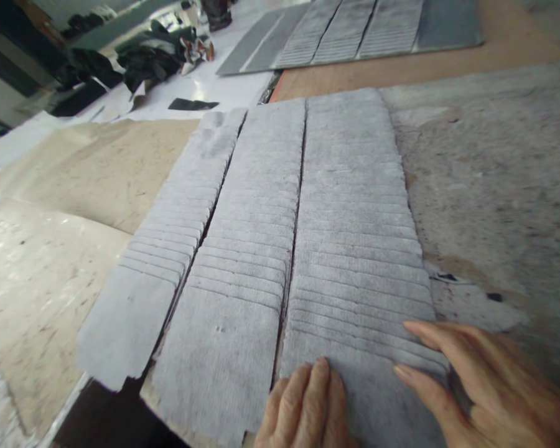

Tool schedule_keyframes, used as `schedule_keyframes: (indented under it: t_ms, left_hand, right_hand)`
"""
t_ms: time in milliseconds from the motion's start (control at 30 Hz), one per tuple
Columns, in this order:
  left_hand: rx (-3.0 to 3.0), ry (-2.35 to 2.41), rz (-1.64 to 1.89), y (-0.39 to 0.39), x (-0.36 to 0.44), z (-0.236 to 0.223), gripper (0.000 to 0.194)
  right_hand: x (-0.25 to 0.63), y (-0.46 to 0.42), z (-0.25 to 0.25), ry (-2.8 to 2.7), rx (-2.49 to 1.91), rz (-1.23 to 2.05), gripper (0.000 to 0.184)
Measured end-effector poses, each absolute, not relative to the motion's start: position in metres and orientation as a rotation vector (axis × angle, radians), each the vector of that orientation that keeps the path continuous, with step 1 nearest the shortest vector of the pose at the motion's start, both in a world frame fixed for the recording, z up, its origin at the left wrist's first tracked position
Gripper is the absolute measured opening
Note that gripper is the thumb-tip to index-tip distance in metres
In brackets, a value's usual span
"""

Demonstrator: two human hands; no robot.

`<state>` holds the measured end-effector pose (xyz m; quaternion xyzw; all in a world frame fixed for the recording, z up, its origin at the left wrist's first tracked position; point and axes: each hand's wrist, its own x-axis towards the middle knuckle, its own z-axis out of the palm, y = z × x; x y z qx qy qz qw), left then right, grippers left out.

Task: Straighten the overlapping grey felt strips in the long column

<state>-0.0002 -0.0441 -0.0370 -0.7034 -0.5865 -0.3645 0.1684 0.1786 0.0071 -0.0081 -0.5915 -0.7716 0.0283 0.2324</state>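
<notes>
Thin grey fabric-like pieces lie overlapped like shingles in three long rows: a left row [168, 218], a middle row [242, 249] and a right row [354, 249]. My left hand [303, 404] rests on the nearest piece of the right row, fingers side by side and laid on its surface; its thumb is hidden. At that row's right edge is my right hand [485, 379], open, with thumb and index finger apart over the stepped front edges of the pieces. The lower parts of both hands run out of view.
A grey board [452, 25] with similar overlapped rows lies at the back. Dark scraps [154, 53] are heaped on a white surface at the far left. Tan sheeting [74, 249] covers the left side, and a worn, stained surface [485, 180] extends to the right.
</notes>
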Motion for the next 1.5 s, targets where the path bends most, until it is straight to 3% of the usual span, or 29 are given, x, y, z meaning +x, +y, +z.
schedule_keyframes:
  t_ms: [267,400,533,900,1100,1267,1500]
  left_hand:
    - [-2.066,-1.693,-0.992,-0.049,-0.001,-0.032,0.032]
    - [-2.268,-1.658,-0.778,-0.052,-0.009,-0.022,0.028]
    - [-2.379,-1.637,-0.641,-0.055,-0.017,-0.016,0.027]
    - [-2.499,-1.647,-0.72,-0.053,-0.025,-0.013,0.026]
    - [-2.665,-1.814,-0.662,-0.011,-0.046,0.012,0.049]
    - [-2.642,-2.026,-0.472,0.018,-0.05,0.022,0.055]
    - [-2.595,-2.26,-0.581,0.023,-0.047,0.026,0.03]
  right_hand:
    - [0.17,0.02,0.009,-2.319,-1.526,-0.116,0.027]
    - [0.165,0.014,0.013,-2.313,-1.535,-0.179,0.024]
    - [0.161,0.006,0.013,-2.31,-1.515,-0.147,0.019]
    - [0.162,0.013,0.016,-2.284,-1.608,-0.025,0.019]
    - [0.163,0.014,0.015,-2.191,-1.6,0.147,0.007]
    - [0.159,0.007,0.012,-2.075,-1.582,0.184,0.013]
    - [0.159,-0.002,0.008,-2.051,-1.542,0.202,0.013]
